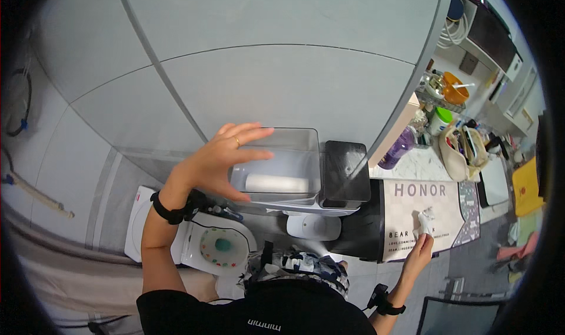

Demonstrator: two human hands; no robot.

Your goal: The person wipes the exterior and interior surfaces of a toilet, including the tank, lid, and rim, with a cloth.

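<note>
a person's left hand spread wide, grasping nothing, over the left side of a clear grey rectangular plastic bin; whether it touched the rim could not be told; a white cylindrical roll lay inside, along the near wall; the right hand pinched a small crumpled white piece over a cream printed mat; a snagged thumb might have tipped the bin toward the open white toilet; a loose pinch risked dropping the piece
</note>
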